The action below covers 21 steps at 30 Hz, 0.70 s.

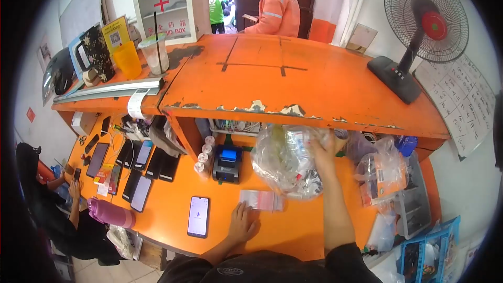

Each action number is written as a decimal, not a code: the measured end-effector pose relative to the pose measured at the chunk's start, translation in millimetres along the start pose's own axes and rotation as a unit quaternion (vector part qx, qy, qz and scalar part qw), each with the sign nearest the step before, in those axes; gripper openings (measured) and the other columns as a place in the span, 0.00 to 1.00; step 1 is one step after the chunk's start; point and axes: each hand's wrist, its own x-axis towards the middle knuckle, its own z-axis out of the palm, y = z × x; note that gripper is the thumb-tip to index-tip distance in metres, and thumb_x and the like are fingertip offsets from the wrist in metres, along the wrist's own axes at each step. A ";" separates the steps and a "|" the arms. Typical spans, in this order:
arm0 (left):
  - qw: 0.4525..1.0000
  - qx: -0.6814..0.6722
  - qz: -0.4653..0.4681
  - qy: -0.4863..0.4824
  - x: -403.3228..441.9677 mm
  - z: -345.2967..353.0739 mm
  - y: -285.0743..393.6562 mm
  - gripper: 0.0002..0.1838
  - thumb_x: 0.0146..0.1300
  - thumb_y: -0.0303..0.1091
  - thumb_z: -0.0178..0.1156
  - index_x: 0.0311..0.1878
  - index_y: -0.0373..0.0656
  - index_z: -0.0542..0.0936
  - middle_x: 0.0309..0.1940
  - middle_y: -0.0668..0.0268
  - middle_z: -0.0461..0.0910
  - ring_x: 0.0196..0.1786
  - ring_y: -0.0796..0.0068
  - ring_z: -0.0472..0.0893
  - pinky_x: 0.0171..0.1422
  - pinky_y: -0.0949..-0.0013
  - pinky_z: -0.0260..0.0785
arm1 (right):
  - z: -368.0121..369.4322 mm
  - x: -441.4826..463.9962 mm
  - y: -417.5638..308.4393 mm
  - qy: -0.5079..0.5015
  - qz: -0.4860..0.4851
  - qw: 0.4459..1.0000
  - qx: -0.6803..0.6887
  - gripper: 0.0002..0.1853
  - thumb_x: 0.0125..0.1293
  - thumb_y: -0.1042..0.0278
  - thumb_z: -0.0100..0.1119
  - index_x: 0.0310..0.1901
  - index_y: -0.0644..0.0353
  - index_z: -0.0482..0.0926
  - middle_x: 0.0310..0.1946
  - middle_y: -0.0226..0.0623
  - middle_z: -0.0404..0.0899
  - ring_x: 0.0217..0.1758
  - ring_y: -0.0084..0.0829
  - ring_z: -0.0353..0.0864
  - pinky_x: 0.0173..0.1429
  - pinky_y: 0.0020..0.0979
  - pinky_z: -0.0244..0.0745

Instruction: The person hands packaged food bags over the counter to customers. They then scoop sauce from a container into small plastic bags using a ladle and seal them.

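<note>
Left hand (243,225): nearer than the black terminal (227,166), fingers loosely bent, tips at the edge of one flat, glossy clear pouch (265,200). Also nearer than the terminal, to its left: one lit phone (198,217), smooth slab; farther left, one rounded pink bottle (111,213). Right hand (320,149): right of the terminal, against the clear plastic bag (277,165); fingers partly lost in film, cannot tell whether pinching. Bag: one, crinkled, bulging, just right of the terminal; mixed contents, unidentified. Behind the terminal: orange ledge (251,81), front paint chipped, overhanging the desk. On it: two cups, orange (127,60) and translucent (155,55), left of the terminal; one wire-caged fan (425,21), far right. Beyond: one person in an orange jacket (280,10).
</note>
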 end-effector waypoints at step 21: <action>0.999 -0.019 -0.029 0.008 -2.2 11.5 -2.9 0.29 0.54 0.42 0.54 0.56 0.35 0.63 0.62 0.44 0.56 0.65 0.44 0.55 0.65 0.50 0.49 | 34.6 -3.3 73.1 -0.377 -0.027 0.707 -0.598 0.18 0.55 0.62 0.54 0.41 0.68 0.77 0.47 0.50 0.73 0.55 0.47 0.68 0.60 0.41 0.61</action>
